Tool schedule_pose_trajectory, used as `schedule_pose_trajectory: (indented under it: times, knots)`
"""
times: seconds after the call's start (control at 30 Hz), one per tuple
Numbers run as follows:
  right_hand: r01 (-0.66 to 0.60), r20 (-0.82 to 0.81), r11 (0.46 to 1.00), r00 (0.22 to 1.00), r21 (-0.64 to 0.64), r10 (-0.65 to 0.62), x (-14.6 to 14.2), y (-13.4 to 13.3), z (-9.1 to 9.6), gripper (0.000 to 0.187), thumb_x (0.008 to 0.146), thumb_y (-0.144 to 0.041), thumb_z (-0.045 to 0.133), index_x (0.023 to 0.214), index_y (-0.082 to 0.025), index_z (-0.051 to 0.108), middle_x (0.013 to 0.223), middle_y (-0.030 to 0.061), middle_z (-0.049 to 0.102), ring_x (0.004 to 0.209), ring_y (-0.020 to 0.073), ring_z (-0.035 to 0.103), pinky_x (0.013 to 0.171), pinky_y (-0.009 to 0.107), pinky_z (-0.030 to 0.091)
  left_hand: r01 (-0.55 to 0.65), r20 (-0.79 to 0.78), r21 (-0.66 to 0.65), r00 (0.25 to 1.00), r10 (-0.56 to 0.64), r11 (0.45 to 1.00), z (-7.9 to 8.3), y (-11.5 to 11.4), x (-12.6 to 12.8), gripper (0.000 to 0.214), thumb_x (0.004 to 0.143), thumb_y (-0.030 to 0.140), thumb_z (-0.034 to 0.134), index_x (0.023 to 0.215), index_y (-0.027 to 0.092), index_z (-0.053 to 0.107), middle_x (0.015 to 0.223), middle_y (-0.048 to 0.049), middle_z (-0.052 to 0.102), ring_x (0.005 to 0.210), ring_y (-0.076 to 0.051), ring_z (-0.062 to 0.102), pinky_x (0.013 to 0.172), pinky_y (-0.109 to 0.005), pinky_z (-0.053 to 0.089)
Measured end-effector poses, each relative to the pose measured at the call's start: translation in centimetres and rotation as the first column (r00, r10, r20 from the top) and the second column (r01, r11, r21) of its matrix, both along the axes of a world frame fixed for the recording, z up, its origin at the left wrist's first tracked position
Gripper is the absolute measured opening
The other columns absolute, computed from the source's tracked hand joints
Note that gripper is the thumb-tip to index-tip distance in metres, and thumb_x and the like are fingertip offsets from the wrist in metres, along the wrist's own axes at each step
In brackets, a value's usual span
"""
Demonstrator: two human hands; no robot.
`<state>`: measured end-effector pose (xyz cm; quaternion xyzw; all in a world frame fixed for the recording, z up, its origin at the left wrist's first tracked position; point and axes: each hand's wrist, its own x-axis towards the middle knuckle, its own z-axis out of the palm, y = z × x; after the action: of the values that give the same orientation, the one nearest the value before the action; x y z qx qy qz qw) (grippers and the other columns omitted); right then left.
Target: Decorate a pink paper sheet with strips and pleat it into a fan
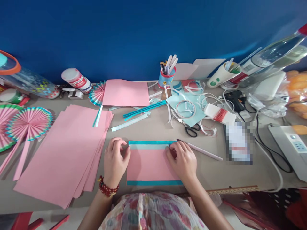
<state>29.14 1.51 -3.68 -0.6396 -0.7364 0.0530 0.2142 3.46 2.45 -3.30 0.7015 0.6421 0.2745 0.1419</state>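
Note:
A pink paper sheet lies flat in front of me, with a teal band along its top edge and another along its bottom edge. Just under the top band runs a pale blue strip. At the sheet's upper left corner, my left hand is closed, thumb and fingers curled at the edge. My right hand is closed over the upper right corner, its fingertips at the end of the pale strip. Beyond the right hand lies a slim pale pen.
Pink sheets are stacked at left, beside pleated paper fans. Behind are teal strips, a pen cup, scissors and tape rolls. At right are a phone, a glue gun and a power strip.

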Motion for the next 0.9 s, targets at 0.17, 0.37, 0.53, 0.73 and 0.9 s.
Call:
schedule_pose_trajectory:
  times: [0.17,0.37,0.53,0.73,0.9]
  knots:
    - [0.012,-0.064,1.0,0.998,-0.005,-0.013,0.1,-0.1,0.1,0.01,0.091,-0.022,0.051,0.081,-0.022,0.051,0.075,0.0028,0.058,0.073,0.02,0.054,0.073,0.032,0.042,-0.002,0.01,-0.007,1.0,0.002,1.0,-0.2,0.0,-0.2,0.013,0.087,0.018,0.059,0.096,0.021,0.05,0.098,-0.0052,0.057,0.078,-0.017,0.058,0.076,-0.033,0.051]
    - [-0.026,-0.07,0.999,0.997,-0.026,0.024,0.3,-0.4,0.4,0.011,0.091,-0.018,0.049,0.087,-0.021,0.058,0.082,0.0045,0.063,0.08,0.0209,0.056,0.078,0.033,0.043,0.004,0.046,0.012,0.999,-0.004,1.0,0.2,-0.2,-0.2,0.007,0.091,0.015,0.051,0.096,0.021,0.052,0.099,-0.0066,0.059,0.083,-0.018,0.061,0.079,-0.034,0.052]
    - [-0.039,-0.041,0.999,0.998,-0.024,0.038,0.2,-0.4,0.2,0.013,0.092,-0.018,0.048,0.086,-0.021,0.059,0.082,0.0045,0.062,0.08,0.0213,0.056,0.078,0.033,0.043,0.259,-0.164,0.066,0.955,-0.246,0.964,1.7,-1.4,0.7,0.032,0.095,0.019,0.048,0.126,0.021,0.054,0.132,-0.012,0.058,0.127,-0.026,0.052,0.108,-0.044,0.041]
    - [-0.075,-0.012,0.996,0.997,-0.046,0.074,0.6,-0.8,1.3,0.015,0.093,-0.019,0.048,0.092,-0.02,0.063,0.088,0.0062,0.065,0.084,0.0223,0.059,0.079,0.034,0.045,0.573,-0.455,-0.093,0.703,-0.547,0.814,1.0,-2.1,0.1,0.074,0.095,0.057,0.043,0.152,0.011,0.03,0.157,-0.0161,0.032,0.147,-0.029,0.028,0.12,-0.05,0.022]
    - [-0.155,0.038,0.987,0.987,0.034,0.154,-2.2,-2.4,3.6,0.032,0.094,-0.024,0.051,0.123,-0.021,0.063,0.122,0.0095,0.067,0.116,0.0272,0.056,0.1,0.044,0.041,0.554,-0.492,-0.099,0.695,-0.524,0.827,-0.3,-2.2,-0.4,0.079,0.094,0.063,0.038,0.152,0.011,0.03,0.158,-0.016,0.03,0.147,-0.029,0.028,0.119,-0.05,0.025]
